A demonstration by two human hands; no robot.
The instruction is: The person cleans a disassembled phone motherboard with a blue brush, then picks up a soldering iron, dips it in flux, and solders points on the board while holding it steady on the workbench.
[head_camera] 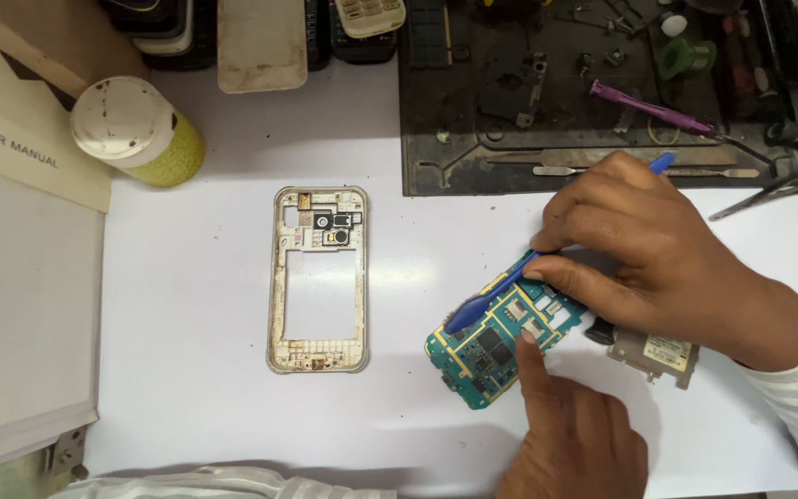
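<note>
Head view, left to right: a cream booklet point(11, 139) with dark lettering on its cover lies at the far left edge, over a stack of white paper point(20, 314). Just beside it stands a yellow-green cup point(140, 134) with a stained white lid. Near the middle of the white table point(187, 370) lies a phone middle frame point(319, 279), silver-rimmed, upright, its large rectangular window showing bare table. Right of it sits a teal circuit board point(491, 342), tilted. The left hand point(574, 444) comes in from below, index finger straight and its tip pressed on the board, other fingers curled. The right hand point(658, 249) pinches a blue plastic pry tool point(487, 300) between thumb and fingers, the flat blade resting on the board. A metal shield point(653, 356) with a small pale label lies just beside the board, partly under the right hand. Behind, a dark work mat point(473, 111) holds a purple tool point(648, 106).
</note>
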